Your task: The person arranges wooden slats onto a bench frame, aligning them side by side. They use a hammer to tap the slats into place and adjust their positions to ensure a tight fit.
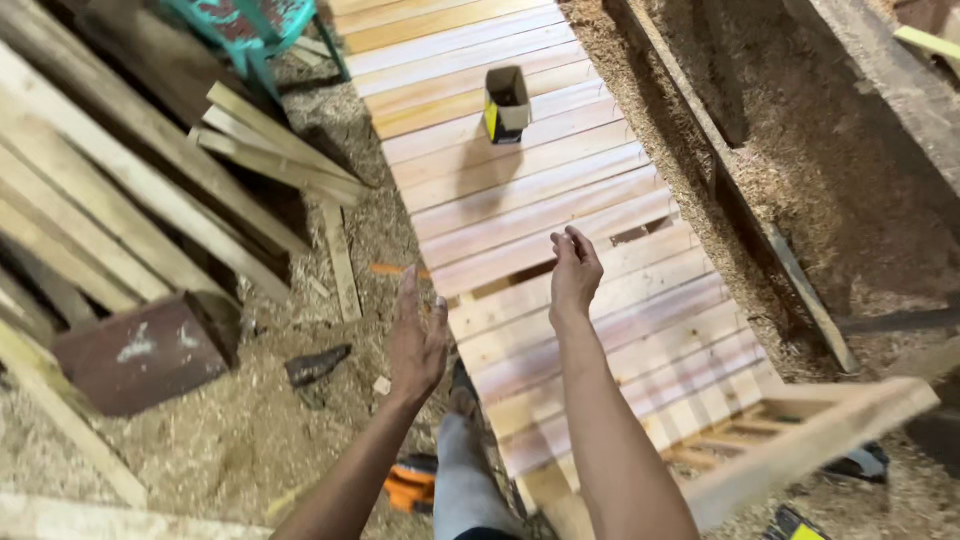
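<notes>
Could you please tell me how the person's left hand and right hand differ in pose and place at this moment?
The left hand is spread open with fingers splayed, while the right hand has its fingers drawn loosely together. The left hand hangs over the sawdust-covered floor beside the panel's edge; the right hand is above the pale wooden slatted panel. The right hand reaches farther forward than the left hand. Both are empty and held in the air.

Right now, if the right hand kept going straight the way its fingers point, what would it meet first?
Probably the slatted wooden panel just beyond the right hand; farther along that line stands the small open box, though depth is hard to judge.
</notes>
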Demonstrator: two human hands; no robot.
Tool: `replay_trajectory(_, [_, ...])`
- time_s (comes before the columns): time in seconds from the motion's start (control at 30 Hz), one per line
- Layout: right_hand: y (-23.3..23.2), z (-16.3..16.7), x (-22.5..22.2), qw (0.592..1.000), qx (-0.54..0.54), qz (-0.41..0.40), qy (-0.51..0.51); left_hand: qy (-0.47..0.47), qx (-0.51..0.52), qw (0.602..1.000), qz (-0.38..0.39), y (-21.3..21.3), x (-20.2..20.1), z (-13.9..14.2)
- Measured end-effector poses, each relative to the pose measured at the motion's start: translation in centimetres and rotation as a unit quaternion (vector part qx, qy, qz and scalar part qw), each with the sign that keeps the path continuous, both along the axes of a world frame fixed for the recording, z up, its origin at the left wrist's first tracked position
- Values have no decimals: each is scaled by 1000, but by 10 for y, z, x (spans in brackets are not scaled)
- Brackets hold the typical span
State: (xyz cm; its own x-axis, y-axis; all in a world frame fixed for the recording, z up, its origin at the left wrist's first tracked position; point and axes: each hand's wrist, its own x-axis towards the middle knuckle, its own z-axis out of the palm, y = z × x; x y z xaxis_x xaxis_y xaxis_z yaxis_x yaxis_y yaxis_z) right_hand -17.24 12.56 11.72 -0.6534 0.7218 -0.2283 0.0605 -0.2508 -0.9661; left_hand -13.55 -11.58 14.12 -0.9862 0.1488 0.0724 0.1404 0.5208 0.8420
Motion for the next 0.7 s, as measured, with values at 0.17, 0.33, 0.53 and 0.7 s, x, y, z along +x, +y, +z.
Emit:
replay_trajectory(0.17, [24,-26,-76,996,-71,-33,-35,-26,-57,998,-27,31,-86,-21])
replay_trajectory(0.33, [42,-50,-123,995,-82,-51,-41,-84,-80,993,-33,63,-152,-32])
replay_trajectory(0.53, [51,-46,-162,996,-72,4,-44,-76,-38,996,-36,86,-199,-35])
replay_trajectory(0.7, [51,-28,-197,995,-66,23,-71,-56,14,998,-39,114,-250,-33])
